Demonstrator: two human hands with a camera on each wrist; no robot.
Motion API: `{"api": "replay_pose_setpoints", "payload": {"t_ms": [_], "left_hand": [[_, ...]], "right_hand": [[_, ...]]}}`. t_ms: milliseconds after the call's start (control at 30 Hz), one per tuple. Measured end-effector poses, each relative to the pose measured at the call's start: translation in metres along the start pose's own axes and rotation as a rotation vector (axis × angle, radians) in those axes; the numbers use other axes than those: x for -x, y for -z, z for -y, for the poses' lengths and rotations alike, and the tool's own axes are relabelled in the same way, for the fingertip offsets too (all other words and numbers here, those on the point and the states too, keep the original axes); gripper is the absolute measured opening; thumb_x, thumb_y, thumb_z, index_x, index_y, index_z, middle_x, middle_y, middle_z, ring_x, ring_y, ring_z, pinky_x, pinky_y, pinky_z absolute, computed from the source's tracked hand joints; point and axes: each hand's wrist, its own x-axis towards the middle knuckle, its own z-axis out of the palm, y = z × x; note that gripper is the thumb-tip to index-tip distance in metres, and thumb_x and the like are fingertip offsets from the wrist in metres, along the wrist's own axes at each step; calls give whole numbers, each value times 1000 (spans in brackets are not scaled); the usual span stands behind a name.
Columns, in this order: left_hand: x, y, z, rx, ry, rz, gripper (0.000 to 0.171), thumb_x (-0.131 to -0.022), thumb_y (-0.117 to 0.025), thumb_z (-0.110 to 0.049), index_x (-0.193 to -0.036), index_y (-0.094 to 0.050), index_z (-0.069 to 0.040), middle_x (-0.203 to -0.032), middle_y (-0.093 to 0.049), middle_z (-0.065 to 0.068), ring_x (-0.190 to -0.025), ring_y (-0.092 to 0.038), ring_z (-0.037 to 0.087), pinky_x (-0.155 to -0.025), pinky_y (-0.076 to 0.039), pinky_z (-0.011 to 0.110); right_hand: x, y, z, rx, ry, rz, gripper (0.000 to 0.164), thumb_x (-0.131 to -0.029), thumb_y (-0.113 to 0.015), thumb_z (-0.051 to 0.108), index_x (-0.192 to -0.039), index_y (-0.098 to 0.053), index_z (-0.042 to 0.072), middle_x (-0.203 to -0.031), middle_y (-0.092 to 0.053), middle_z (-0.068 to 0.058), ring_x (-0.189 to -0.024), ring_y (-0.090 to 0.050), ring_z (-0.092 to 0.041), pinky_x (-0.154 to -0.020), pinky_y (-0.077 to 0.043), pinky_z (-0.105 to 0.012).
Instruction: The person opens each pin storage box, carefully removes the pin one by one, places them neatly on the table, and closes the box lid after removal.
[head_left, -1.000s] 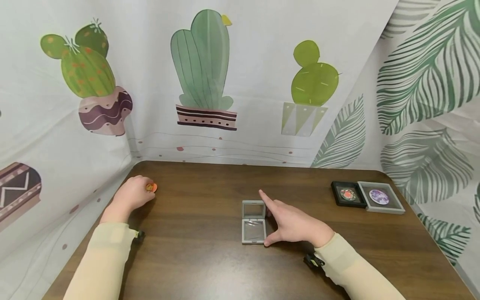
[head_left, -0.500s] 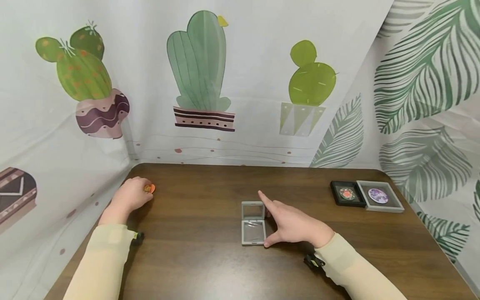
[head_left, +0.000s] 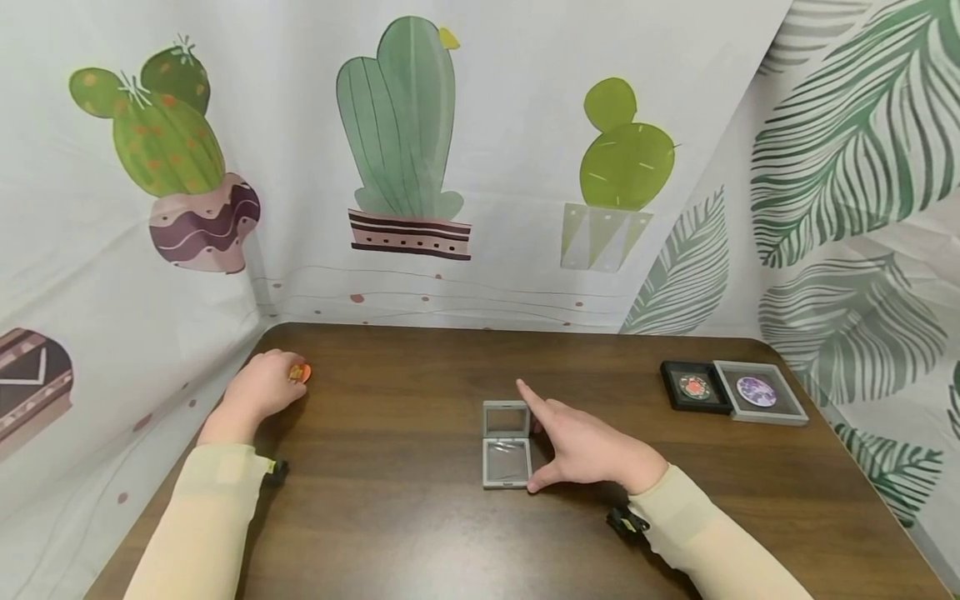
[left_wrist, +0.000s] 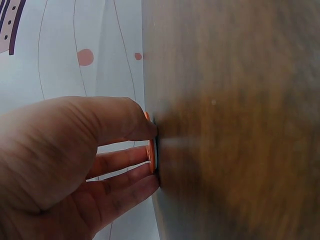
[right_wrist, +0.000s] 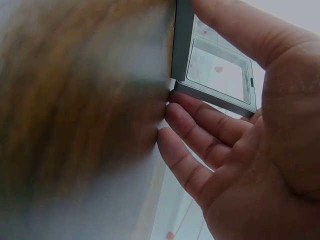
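Note:
My left hand (head_left: 262, 386) is at the far left of the table, with thumb and fingertips pinching the edges of a small round orange disc (head_left: 302, 372). In the left wrist view the disc (left_wrist: 152, 159) lies low against the wood between them. Near the middle of the table, a small grey display frame (head_left: 486, 463) with clear film windows stands unfolded, base flat and lid upright. My right hand (head_left: 585, 444) is spread along its right side. The thumb touches the base's near corner, and the index finger reaches up beside the lid. The right wrist view shows the other fingertips resting on the wood.
At the far right of the brown table (head_left: 390, 533), a black display frame (head_left: 677, 403) and a larger grey display frame (head_left: 783, 421) lie side by side. Each holds a round patterned disc. A cactus-print curtain (head_left: 517, 167) hangs behind the far edge.

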Motion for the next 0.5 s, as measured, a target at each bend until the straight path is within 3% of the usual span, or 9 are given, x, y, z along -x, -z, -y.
{"api": "replay_pose_setpoints", "payload": {"t_ms": [500], "left_hand": [[0,-1,0,7,12,3,47,-78,-68,-20,-121,-62,-1,-114,-60,23,-104,-54,43,-84,-44,60]], "right_hand": [[0,-1,-2,-11,-5,3,140,-63,-83,63,-155,16,28,-129,-51,-7,-97,-52,-12,-91,-45,-32]]}}
